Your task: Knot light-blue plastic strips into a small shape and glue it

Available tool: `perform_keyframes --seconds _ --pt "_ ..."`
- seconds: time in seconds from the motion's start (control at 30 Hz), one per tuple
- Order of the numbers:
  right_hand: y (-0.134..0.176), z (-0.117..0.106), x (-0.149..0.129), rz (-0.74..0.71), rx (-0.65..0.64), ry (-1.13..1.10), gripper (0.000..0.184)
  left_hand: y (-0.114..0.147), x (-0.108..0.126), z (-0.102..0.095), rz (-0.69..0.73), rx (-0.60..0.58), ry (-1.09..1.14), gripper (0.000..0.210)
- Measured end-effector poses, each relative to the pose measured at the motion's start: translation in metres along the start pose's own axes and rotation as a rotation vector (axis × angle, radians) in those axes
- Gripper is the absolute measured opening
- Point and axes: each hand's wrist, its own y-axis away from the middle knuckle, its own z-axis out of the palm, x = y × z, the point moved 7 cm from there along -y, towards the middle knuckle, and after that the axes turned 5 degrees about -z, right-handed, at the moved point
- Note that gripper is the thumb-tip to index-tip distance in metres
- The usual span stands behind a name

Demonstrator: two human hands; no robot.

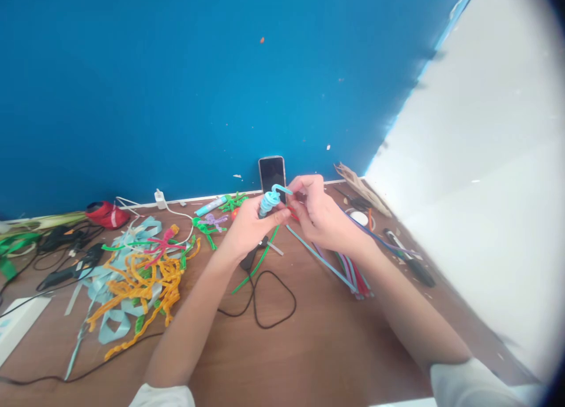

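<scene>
A light blue pipe cleaner [268, 202], wound into a tight coil, is held up above the table between my hands. My left hand [252, 223] is closed round the coil with its thumb along the near side. The free end bends over to the right, where my right hand [314, 213] pinches close to its tip. Something small and red shows by the right fingertips; I cannot make out what it is. Below the right forearm lies a bundle of straight pipe cleaners [353, 277] in pink, purple, green and blue.
A phone [272, 173] leans against the blue wall. At left, orange pipe cleaner pieces [145, 280] lie tangled with pale blue ribbon [115, 327]. A black cable [273, 324] loops in the middle. At right are a white-and-black pen-like tool [410, 257] and beige strips [364, 189].
</scene>
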Motion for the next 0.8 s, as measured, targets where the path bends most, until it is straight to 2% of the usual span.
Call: perform_keyframes --seconds 0.13,0.43,0.63,0.8 --pt "-0.0016 -0.0045 0.0043 0.065 0.078 -0.122 0.032 0.0019 0.0005 -0.0023 -0.002 0.014 -0.022 0.03" --pt "-0.0045 -0.0078 0.0024 0.14 0.085 -0.36 0.037 0.0028 0.0016 -0.0069 0.035 0.05 0.047 0.021" --pt "-0.0055 -0.0071 0.0028 0.165 0.063 -0.343 0.042 0.0029 -0.0002 -0.0069 0.006 0.083 0.043 0.027" --pt "-0.0029 -0.0067 0.008 0.247 0.03 -0.295 0.033 0.0035 0.0005 -0.0062 -0.008 0.07 0.042 0.028"
